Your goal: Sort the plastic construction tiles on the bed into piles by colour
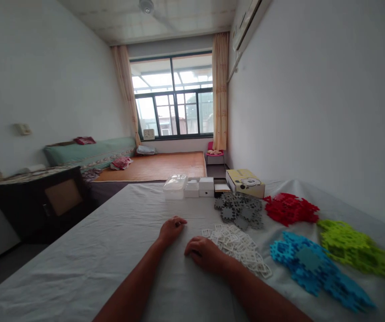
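Note:
My left hand (171, 228) rests on the white cloth of the table (88, 255), fingers curled under, with nothing visible in it. My right hand (205, 253) lies just to its right, fingers also curled down onto the cloth, touching the near edge of a pile of white interlocking foam pieces (239, 246). What, if anything, either hand holds is hidden. Beyond lie a grey pile (241, 208), a red pile (289, 208), a blue pile (313, 266) and a green pile (356, 246).
At the table's far edge stand a clear plastic box (175, 185), small white boxes (200, 187) and a yellow carton (245, 182). A dark cabinet (44, 201) stands left of the table, a bed (152, 166) and window (174, 96) beyond. A wall runs along the right.

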The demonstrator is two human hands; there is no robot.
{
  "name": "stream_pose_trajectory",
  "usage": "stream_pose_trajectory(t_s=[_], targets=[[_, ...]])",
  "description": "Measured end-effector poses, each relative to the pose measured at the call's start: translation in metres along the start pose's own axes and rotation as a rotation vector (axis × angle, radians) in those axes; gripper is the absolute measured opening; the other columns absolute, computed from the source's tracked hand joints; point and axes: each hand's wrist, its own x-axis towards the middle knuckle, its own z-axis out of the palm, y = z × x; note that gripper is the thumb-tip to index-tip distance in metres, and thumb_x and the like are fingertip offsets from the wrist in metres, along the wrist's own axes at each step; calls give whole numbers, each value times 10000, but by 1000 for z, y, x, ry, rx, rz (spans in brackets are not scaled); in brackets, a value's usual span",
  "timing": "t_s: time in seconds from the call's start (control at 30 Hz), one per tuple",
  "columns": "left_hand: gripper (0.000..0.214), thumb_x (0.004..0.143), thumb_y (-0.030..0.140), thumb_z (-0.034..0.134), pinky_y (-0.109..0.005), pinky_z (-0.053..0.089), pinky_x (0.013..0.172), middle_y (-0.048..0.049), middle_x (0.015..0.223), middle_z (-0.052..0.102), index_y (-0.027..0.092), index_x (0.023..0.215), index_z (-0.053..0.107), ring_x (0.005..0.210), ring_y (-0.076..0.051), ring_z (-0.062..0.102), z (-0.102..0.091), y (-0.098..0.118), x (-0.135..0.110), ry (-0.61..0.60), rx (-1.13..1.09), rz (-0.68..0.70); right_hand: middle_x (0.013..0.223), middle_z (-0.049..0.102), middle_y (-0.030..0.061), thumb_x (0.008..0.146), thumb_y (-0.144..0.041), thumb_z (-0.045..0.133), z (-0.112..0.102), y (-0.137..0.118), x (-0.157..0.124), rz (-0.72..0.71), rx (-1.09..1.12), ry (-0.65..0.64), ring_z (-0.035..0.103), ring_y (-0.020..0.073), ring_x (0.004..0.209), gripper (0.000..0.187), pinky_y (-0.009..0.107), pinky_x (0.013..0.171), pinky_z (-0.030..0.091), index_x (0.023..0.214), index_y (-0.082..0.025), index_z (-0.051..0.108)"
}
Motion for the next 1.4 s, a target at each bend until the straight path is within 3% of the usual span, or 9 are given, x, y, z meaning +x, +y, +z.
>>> stream_pose_trajectory(t_s=[0.43,0.57,0.73,1.0,1.2,1.4], targets=[[235,765,222,504,-230,410,762,-3,940,655,249,902,693,805,-142,585,2,3,-7,38,13,-3,907,637,17,742,-94,489,3,-5,-5,28,-103,3,557,146,889,276,255,838,406,889,-238,672],[237,755,227,503,-235,421,742,-2,899,651,259,891,695,765,-140,587,0,5,1,-59,72,56,915,629,8,739,-100,482,5,-6,-4,41,-121,0,545,146,894,280,246,838,395,881,-251,669],[293,751,177,473,-239,436,765,-40,936,649,216,938,695,767,-144,593,2,33,42,-207,140,224,907,627,9,733,-120,483,7,-4,-2,55,-113,11,545,152,875,258,241,816,396,863,-244,667],[356,829,228,402,-261,427,834,-51,1050,640,238,1110,621,920,-175,587,38,93,139,-234,248,269,913,650,22,756,-174,471,12,3,5,100,-156,-42,574,163,853,251,248,765,412,889,-242,673],[486,828,254,429,-259,442,806,-30,1035,658,280,1313,412,923,-176,602,57,107,161,-244,293,263,918,668,10,778,-230,462,9,1,9,132,-192,-42,603,166,841,240,241,746,428,893,-253,672],[392,842,252,412,-290,427,858,-39,1128,625,285,1220,506,1019,-199,572,69,115,175,-167,326,252,955,678,22,792,-250,451,8,0,12,158,-186,-69,615,174,868,245,238,737,440,931,-235,653]])
